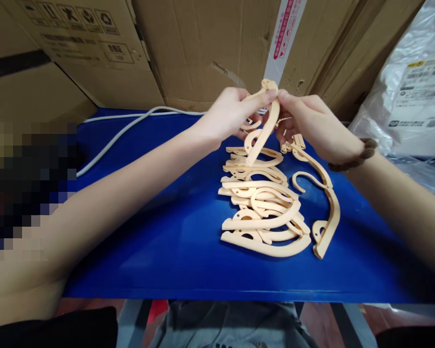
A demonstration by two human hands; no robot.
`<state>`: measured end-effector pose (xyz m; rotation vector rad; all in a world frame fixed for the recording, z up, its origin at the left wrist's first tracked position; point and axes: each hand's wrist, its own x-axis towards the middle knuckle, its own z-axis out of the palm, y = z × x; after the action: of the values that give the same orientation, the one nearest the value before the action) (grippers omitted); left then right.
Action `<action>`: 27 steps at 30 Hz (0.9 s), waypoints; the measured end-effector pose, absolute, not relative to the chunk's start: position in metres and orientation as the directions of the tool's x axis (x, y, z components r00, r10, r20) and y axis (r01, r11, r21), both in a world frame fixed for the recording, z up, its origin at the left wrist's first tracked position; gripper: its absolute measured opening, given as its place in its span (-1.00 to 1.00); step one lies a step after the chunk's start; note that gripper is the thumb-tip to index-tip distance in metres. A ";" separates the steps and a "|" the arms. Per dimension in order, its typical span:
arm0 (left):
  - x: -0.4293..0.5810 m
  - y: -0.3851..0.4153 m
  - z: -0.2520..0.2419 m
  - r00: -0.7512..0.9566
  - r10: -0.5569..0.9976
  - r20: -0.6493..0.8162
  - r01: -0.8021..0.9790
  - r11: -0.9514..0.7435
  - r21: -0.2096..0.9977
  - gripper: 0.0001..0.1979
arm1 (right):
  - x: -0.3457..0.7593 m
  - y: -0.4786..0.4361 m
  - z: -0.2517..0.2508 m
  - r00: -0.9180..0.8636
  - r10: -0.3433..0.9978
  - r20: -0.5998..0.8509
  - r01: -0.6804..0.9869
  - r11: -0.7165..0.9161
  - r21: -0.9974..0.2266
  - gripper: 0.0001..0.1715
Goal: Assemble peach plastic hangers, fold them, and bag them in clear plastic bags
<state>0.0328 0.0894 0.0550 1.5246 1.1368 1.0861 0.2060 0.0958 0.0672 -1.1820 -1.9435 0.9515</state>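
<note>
A beige plastic folding clothes hanger (267, 129) is held up above the table, its arm slanting down to the left. My left hand (232, 108) is closed on it near the top joint, thumb pressed along the plastic. From the other side, my right hand (308, 116) pinches the same hanger close to that joint; its lower fingers are curled and partly hidden. Under the hands lies a row of folded beige hangers (259, 184), overlapping one another. To their right an opened-out hanger (334, 208) rests with its hook turned left.
The hangers lie on a blue table (166, 232). A white cable (112, 145) runs along the back left. Cardboard boxes (210, 48) stand close behind, and a plastic-wrapped package (409, 92) with a label sits at the right.
</note>
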 end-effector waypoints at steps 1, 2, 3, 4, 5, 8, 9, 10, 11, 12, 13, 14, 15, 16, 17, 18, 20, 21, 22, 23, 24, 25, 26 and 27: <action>0.033 0.088 0.056 0.176 0.978 0.111 0.142 -0.137 0.980 -0.68 | 0.203 0.093 0.068 -0.380 0.910 0.167 0.366 0.313 -0.876 -0.48; 0.033 0.088 0.058 0.166 0.981 0.101 0.125 -0.122 0.985 -0.71 | 0.203 0.091 0.069 -0.376 0.910 0.172 0.331 0.305 -0.893 -0.54; 0.034 0.087 0.059 0.161 0.983 0.094 0.117 -0.113 0.987 -0.73 | 0.204 0.091 0.070 -0.369 0.912 0.178 0.314 0.302 -0.900 -0.59; 0.034 0.087 0.060 0.164 0.983 0.087 0.114 -0.106 0.988 -0.74 | 0.206 0.093 0.071 -0.365 0.912 0.184 0.314 0.307 -0.898 -0.62; 0.034 0.087 0.061 0.173 0.982 0.082 0.114 -0.102 0.988 -0.74 | 0.209 0.096 0.071 -0.357 0.913 0.199 0.330 0.322 -0.887 -0.66; 0.033 0.087 0.063 0.174 0.980 0.098 0.144 -0.124 0.982 -0.74 | 0.218 0.105 0.073 -0.326 0.901 0.285 0.453 0.413 -0.790 -0.76; 0.033 0.087 0.064 0.172 0.979 0.106 0.157 -0.134 0.978 -0.75 | 0.220 0.106 0.073 -0.318 0.889 0.329 0.509 0.453 -0.732 -0.79; 0.033 0.087 0.064 0.165 0.980 0.111 0.172 -0.140 0.975 -0.76 | 0.221 0.107 0.073 -0.321 0.873 0.367 0.558 0.487 -0.671 -0.82; 0.033 0.087 0.064 0.154 0.981 0.116 0.186 -0.144 0.972 -0.78 | 0.222 0.106 0.074 -0.333 0.855 0.397 0.596 0.517 -0.614 -0.87; 0.033 0.087 0.064 0.143 0.983 0.119 0.197 -0.146 0.969 -0.80 | 0.222 0.104 0.074 -0.354 0.838 0.416 0.633 0.542 -0.553 -0.92; 0.033 0.087 0.063 0.130 0.983 0.131 0.211 -0.156 0.965 -0.81 | 0.222 0.101 0.074 -0.373 0.823 0.428 0.676 0.557 -0.482 -0.94; 0.033 0.087 0.063 0.123 0.978 0.166 0.232 -0.191 0.954 -0.81 | 0.221 0.098 0.075 -0.380 0.814 0.440 0.731 0.556 -0.396 -0.88; 0.032 0.087 0.063 0.129 0.967 0.218 0.256 -0.245 0.935 -0.81 | 0.221 0.096 0.076 -0.383 0.804 0.454 0.793 0.539 -0.285 -0.79; 0.031 0.086 0.063 0.146 0.950 0.277 0.280 -0.308 0.909 -0.81 | 0.220 0.093 0.077 -0.387 0.791 0.473 0.851 0.504 -0.147 -0.71; 0.031 0.085 0.063 0.174 0.929 0.328 0.303 -0.367 0.879 -0.79 | 0.220 0.091 0.078 -0.392 0.776 0.495 0.891 0.455 -0.008 -0.64; 0.030 0.084 0.064 0.202 0.910 0.361 0.324 -0.410 0.853 -0.77 | 0.221 0.090 0.079 -0.403 0.763 0.506 0.907 0.407 0.109 -0.58; 0.030 0.081 0.066 0.239 0.901 0.362 0.352 -0.427 0.833 -0.74 | 0.223 0.090 0.081 -0.442 0.748 0.495 0.897 0.370 0.242 -0.46; 0.030 0.080 0.067 0.243 0.909 0.339 0.361 -0.409 0.838 -0.73 | 0.225 0.090 0.082 -0.462 0.746 0.480 0.887 0.375 0.270 -0.41; 0.030 0.080 0.068 0.248 0.916 0.317 0.366 -0.391 0.844 -0.72 | 0.226 0.091 0.083 -0.472 0.747 0.467 0.881 0.381 0.281 -0.36; 0.030 0.079 0.070 0.257 0.918 0.303 0.364 -0.382 0.849 -0.72 | 0.228 0.092 0.084 -0.479 0.754 0.450 0.877 0.387 0.285 -0.31; 0.030 0.079 0.071 0.272 0.915 0.299 0.358 -0.384 0.851 -0.71 | 0.230 0.093 0.084 -0.483 0.764 0.429 0.874 0.390 0.290 -0.26; 0.029 0.079 0.073 0.295 0.907 0.301 0.344 -0.395 0.852 -0.70 | 0.231 0.094 0.084 -0.479 0.776 0.410 0.875 0.387 0.290 -0.22; 0.028 0.079 0.074 0.315 0.894 0.319 0.352 -0.423 0.835 -0.69 | 0.231 0.094 0.084 -0.468 0.790 0.396 0.881 0.381 0.281 -0.21; 0.027 0.079 0.075 0.323 0.877 0.356 0.383 -0.465 0.798 -0.68 | 0.231 0.094 0.083 -0.451 0.803 0.389 0.891 0.377 0.253 -0.23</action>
<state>0.0266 0.0788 0.0754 1.9967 1.1059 1.0724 0.2309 0.0941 0.0830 -1.5193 -2.4334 -0.6397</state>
